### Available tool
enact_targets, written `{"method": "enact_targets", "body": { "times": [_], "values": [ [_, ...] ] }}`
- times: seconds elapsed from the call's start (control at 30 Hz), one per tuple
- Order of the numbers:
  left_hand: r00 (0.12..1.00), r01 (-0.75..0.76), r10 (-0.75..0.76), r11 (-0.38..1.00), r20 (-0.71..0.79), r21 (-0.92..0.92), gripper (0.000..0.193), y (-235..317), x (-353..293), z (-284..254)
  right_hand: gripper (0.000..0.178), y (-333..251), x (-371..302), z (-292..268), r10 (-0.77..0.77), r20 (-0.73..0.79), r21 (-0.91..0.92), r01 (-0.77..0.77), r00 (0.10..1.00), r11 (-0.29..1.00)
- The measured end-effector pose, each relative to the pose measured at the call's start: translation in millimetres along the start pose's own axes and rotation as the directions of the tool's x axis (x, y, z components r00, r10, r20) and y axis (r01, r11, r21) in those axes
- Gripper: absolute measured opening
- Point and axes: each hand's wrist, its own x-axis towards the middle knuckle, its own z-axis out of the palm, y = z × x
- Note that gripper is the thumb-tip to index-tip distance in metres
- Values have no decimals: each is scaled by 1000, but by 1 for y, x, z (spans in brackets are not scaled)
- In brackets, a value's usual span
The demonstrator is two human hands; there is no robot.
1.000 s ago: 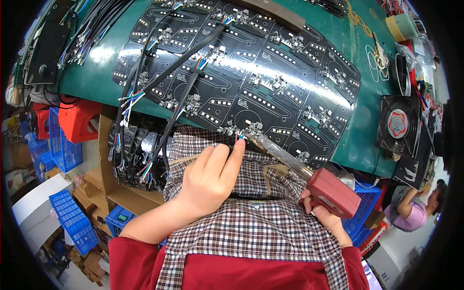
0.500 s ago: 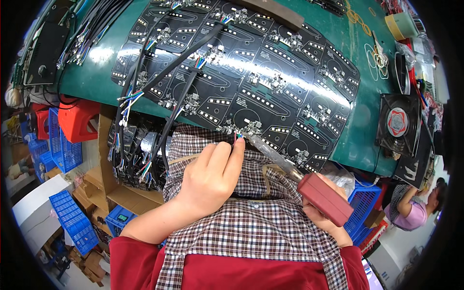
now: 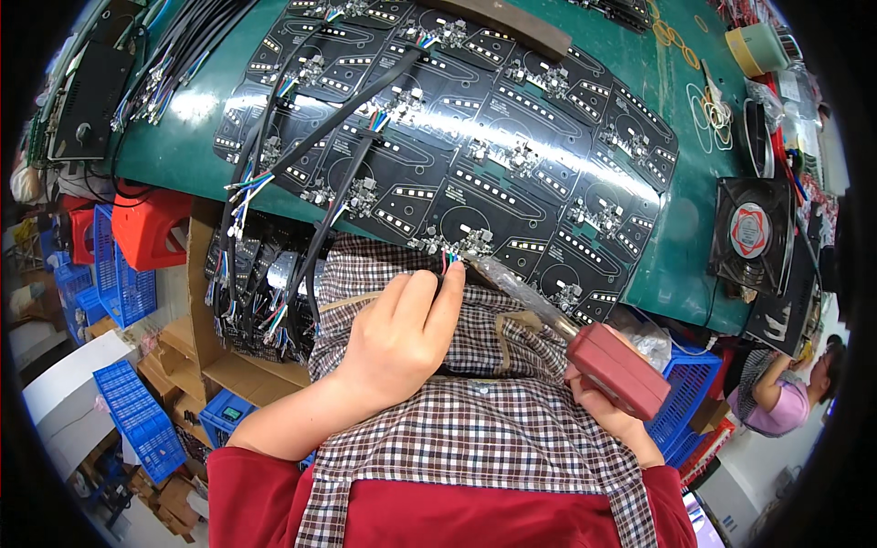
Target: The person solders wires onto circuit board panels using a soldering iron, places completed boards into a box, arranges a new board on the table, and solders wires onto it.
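Observation:
My left hand (image 3: 395, 333) pinches thin coloured wires (image 3: 449, 259) at the near edge of a black circuit board (image 3: 484, 208). The wire ends meet small metal parts on that board. In my right hand (image 3: 598, 400) is a soldering iron with a dark red block handle (image 3: 618, 372). Its long metal barrel (image 3: 521, 294) points up and left, and the tip is close beside the wires; whether it touches them I cannot tell. Several similar boards lie joined in a sheet, some with black cables (image 3: 352, 178) attached.
The boards lie on a green tabletop (image 3: 685, 247). A dark metal bar (image 3: 512, 26) rests across their far side. Loose cables (image 3: 187, 46) lie far left, and a fan (image 3: 753, 233) stands at right. Left below are a red stool (image 3: 146, 228) and a cardboard box (image 3: 247, 374).
The soldering iron's handle has shifted slightly right and upward, while its tip remains near the wires. My left hand keeps almost the same place.

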Motion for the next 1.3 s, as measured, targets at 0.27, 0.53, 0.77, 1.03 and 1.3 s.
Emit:
{"method": "enact_targets", "body": {
  "times": [0.27, 0.53, 0.77, 1.03, 1.3],
  "values": [
    [999, -1, -1, 999, 39, 53, 37, 5, 5, -2, 46, -9, 17, -3, -257, 5, -253, 250, 966, 935],
    [998, 0, -8, 993, 70, 120, 33, 8, 12, -7, 62, -5, 0, -6, 295, 49, 708, -241, 954, 664],
    [980, 62, -77, 994, 182, 87, 31, 10, 17, -24, 73, -7, 3, -14, 270, -70, 753, -127, 960, 645],
    [850, 524, -510, 843, -133, 118, 25, -133, 111, -81, 60, 8, 19, -25, 136, -348, 618, 117, 928, 777],
    [967, 254, -177, 738, -185, 625, 12, -260, 190, -23, 55, -1, 27, -26, 120, -371, 607, 143, 921, 782]
  ]
}}
